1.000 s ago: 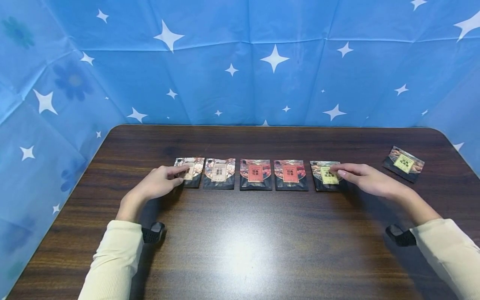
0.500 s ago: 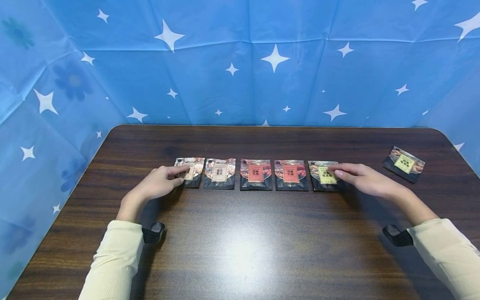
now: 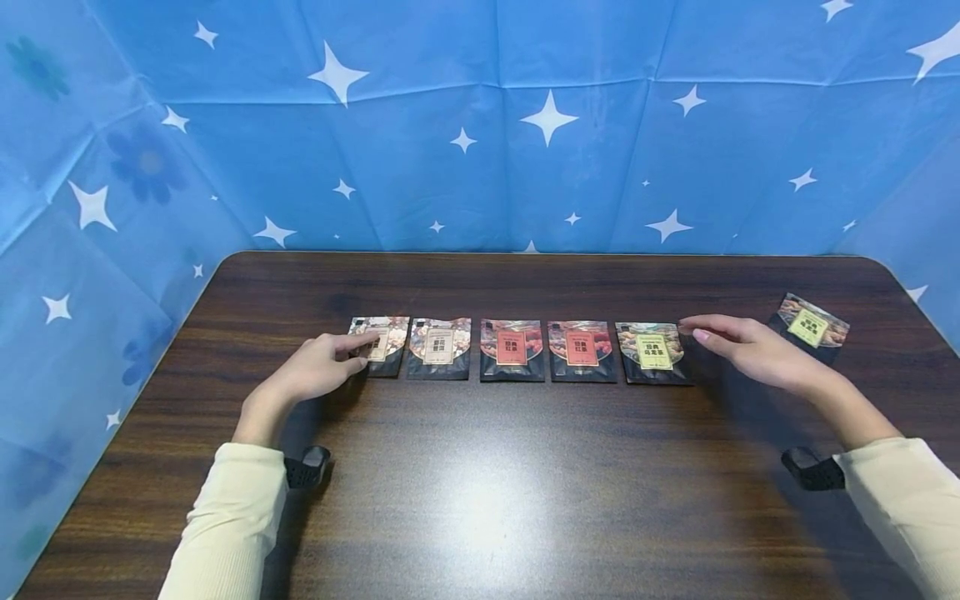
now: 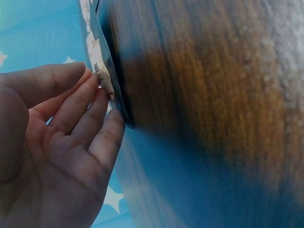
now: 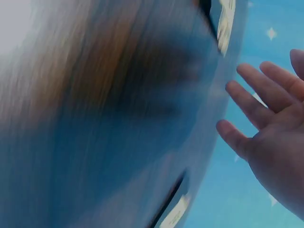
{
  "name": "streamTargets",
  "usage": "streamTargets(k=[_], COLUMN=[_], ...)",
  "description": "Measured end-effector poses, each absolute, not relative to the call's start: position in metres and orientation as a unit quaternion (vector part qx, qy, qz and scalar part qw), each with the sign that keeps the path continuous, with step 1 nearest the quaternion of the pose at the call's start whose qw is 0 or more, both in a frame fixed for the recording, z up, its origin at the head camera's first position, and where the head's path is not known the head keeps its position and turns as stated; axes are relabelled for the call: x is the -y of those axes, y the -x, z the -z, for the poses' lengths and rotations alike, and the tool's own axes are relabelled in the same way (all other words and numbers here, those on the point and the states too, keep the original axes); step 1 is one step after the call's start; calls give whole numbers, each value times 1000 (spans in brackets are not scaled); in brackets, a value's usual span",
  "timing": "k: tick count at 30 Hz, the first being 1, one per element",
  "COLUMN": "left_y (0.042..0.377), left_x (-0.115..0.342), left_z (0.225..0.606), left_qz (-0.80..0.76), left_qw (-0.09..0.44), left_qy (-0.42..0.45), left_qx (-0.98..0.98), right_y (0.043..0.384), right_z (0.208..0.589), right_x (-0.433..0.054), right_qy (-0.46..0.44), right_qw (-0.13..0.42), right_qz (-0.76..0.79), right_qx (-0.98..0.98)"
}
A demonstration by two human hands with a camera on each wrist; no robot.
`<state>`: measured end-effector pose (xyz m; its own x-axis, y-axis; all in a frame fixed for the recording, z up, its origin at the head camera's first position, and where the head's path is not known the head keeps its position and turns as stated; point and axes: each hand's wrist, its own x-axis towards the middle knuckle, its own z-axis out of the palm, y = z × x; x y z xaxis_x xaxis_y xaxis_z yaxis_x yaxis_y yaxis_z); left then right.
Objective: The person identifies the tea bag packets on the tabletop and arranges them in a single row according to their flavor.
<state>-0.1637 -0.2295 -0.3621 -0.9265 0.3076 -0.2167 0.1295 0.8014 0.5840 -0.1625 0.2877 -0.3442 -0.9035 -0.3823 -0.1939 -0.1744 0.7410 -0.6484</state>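
Five flat tea packets lie in a row on the table. My left hand rests its fingertips on the leftmost packet with a beige label; in the left wrist view its fingers touch the packet's edge. Beside that is a second beige-label packet, then two red-label packets, one left of the other. At the row's right end lies a yellow-green-label packet. My right hand hovers just right of it, fingers extended and holding nothing; the right wrist view shows them spread.
Another yellow-green-label packet lies tilted at the far right, partly behind my right hand. The dark wood table has a glare spot in front of the row. A blue star-patterned cloth stands behind the table.
My right hand first slid the yellow-green-label packet slightly left toward the red one, then lifted off it and moved right. My left hand has stayed in place.
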Motion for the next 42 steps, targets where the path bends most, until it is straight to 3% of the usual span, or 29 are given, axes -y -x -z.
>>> streamTargets(k=[7,15,25,34,42], left_y=[164,163,164,164,164], left_x=[231,231,229,232,231], left_z=[361,359,358,358,357], left_qz=[-297,-292,-296,-293,-293], left_qw=[163,164,158,163,165], left_qy=[-112,-111,-113,-114,-113], left_qx=[-934,-936,-935,-935,-935], right_y=[168,204,190,187,197], right_z=[348,421,396,392,416], right_x=[-331,-440,-420,-413,-435], right_qy=[82,-9,-43,-16,-41], right_qw=[140,97,127,156,112], right_qz=[309,287,280,270,268], right_qx=[-937,-953,-951,-950,-956])
